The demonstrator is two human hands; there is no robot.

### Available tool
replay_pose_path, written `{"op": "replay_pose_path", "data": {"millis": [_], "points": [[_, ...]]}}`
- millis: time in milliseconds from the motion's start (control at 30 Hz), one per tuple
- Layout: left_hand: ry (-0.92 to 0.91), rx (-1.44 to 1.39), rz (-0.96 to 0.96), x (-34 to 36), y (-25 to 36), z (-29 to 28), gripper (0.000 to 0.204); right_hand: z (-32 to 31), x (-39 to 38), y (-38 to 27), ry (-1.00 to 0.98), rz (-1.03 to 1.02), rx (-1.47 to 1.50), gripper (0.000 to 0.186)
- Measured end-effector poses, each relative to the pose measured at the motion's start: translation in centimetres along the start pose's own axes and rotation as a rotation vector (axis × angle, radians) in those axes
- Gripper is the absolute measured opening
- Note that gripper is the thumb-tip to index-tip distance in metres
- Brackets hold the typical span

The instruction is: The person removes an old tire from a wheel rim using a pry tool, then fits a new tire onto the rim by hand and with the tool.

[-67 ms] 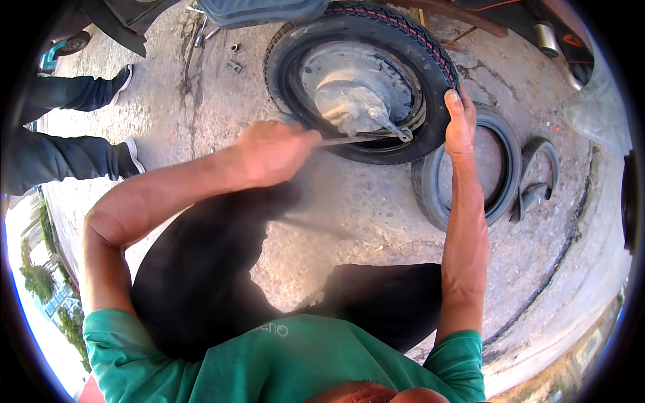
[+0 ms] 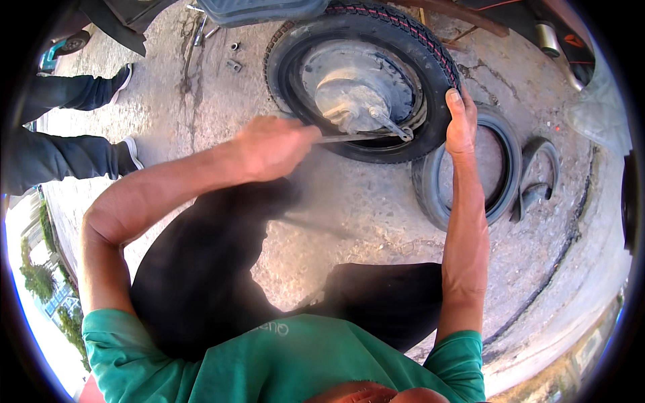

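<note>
In front of me a wheel with a black tyre leans tilted on the ground. Red lines run along its tread, and a dusty grey hub with a short arm fills its middle. My left hand is closed around a flat metal tyre lever. The lever's far end lies at the near inner edge of the tyre, below the hub arm; its very tip is hard to make out. My right hand grips the tyre's right side, thumb on the sidewall, the other fingers partly hidden around the tread.
A loose worn tyre lies right of the wheel, beside a curled rubber strip. Small metal parts and tools are on the concrete at upper left. Another person's legs stand at left. A dark grey plastic piece overhangs the top.
My left hand and the near end of the lever have shifted very slightly upward. The right hand and the wheel look almost the same.
</note>
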State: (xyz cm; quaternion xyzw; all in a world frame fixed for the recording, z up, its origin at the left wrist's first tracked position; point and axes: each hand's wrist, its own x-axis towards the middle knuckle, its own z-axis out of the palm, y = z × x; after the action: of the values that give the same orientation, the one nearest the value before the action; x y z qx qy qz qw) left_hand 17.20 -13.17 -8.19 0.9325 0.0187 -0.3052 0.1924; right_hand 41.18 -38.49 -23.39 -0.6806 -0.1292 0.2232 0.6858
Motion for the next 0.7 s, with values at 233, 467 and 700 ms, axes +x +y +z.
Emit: {"op": "replay_pose_path", "data": {"millis": [233, 467, 700], "points": [[-0.040, -0.047, -0.051, 1.1, 0.5, -1.7, 0.023, 0.6, -0.6, -2.2, -0.090, 0.042, 0.031, 0.088], [0.032, 0.024, -0.090, 0.0, 1.9, -0.2, 0.037, 0.1, -0.3, -1.1, -0.059, 0.041, 0.062, 0.083], [-0.048, -0.040, -0.121, -0.4, 2.2, -0.8, 0.037, 0.3, -0.2, -1.1, -0.076, 0.020, 0.090, 0.083]]}}
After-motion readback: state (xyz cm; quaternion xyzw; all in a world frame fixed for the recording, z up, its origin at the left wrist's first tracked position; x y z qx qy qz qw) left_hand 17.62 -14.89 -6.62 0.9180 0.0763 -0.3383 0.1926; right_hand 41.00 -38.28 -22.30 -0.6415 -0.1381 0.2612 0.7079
